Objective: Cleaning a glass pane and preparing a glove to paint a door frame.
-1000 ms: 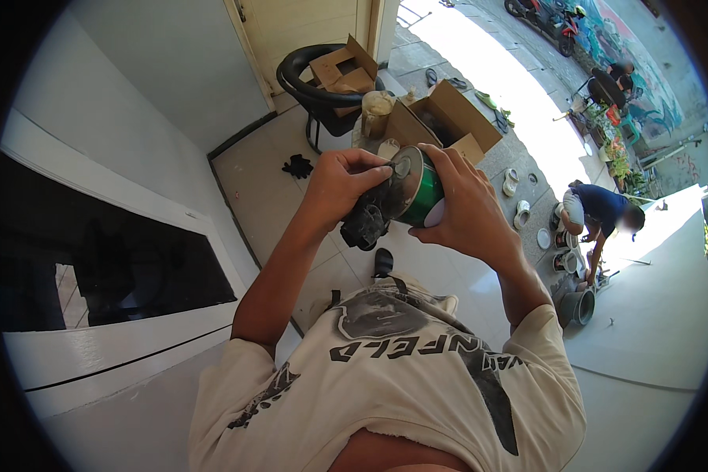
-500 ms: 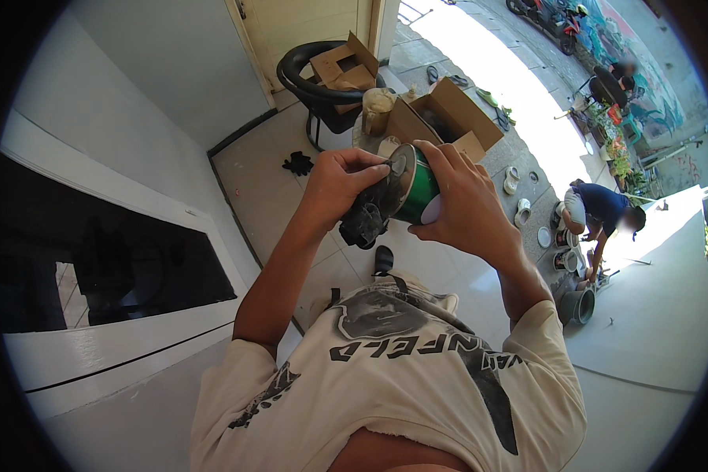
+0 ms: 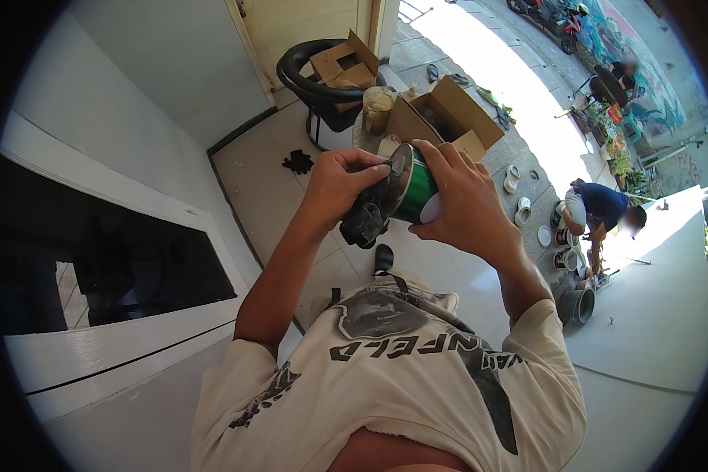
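Note:
A green and black angle grinder (image 3: 401, 195) is held up in front of my chest. My right hand (image 3: 458, 206) wraps around its green body. My left hand (image 3: 340, 182) pinches at the round disc (image 3: 399, 167) on the grinder's head with thumb and fingertips. The black guard and head of the tool hang below my left hand.
A black chair (image 3: 311, 79) holds an open cardboard box (image 3: 342, 64). Another open carton (image 3: 447, 116) and a jar (image 3: 376, 108) stand beside it. A black glove (image 3: 297, 162) lies on the tiles. A crouching person (image 3: 598, 211) works among cans and lids at right. A white wall (image 3: 110, 134) runs along my left.
My left fingers have shifted slightly on the disc; the grinder and right hand stay almost in the same place.

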`<state>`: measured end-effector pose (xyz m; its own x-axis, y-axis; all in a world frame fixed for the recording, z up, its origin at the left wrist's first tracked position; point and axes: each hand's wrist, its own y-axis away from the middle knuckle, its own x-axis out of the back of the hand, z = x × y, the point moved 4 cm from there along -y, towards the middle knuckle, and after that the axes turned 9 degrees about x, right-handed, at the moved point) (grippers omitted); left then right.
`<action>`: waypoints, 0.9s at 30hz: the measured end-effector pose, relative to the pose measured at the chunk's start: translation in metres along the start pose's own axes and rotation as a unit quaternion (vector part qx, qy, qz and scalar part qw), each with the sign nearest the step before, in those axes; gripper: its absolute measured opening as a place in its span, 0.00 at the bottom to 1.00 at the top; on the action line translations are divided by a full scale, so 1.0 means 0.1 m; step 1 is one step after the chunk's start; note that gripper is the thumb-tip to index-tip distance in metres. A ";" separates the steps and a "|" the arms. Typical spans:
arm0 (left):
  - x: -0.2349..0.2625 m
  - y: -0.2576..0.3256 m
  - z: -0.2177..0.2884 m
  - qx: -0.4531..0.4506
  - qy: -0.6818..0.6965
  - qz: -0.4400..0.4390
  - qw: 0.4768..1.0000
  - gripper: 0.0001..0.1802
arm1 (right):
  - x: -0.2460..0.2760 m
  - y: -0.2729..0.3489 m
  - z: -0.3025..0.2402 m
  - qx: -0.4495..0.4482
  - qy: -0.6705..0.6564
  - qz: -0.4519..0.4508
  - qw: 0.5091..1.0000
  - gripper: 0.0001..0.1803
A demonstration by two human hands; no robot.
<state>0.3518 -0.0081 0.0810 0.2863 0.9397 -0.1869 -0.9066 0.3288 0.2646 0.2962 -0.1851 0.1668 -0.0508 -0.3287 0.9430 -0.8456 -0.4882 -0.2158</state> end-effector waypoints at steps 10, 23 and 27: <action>0.04 -0.04 -0.04 0.000 0.004 0.000 1.000 0.09 | -0.01 -0.03 -0.02 0.000 0.013 -0.014 1.000 0.58; 0.05 -0.06 -0.04 0.006 0.008 0.002 1.000 0.10 | -0.02 -0.06 -0.02 0.001 0.025 -0.014 1.000 0.58; 0.05 -0.07 -0.06 0.006 0.015 -0.002 1.000 0.09 | -0.03 -0.06 -0.01 0.001 0.031 -0.015 0.999 0.58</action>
<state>0.3577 -0.0060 0.0729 0.2802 0.9354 -0.2157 -0.9015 0.3336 0.2756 0.3009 -0.1799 0.1658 -0.0577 -0.2633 0.9630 -0.8466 -0.4983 -0.1870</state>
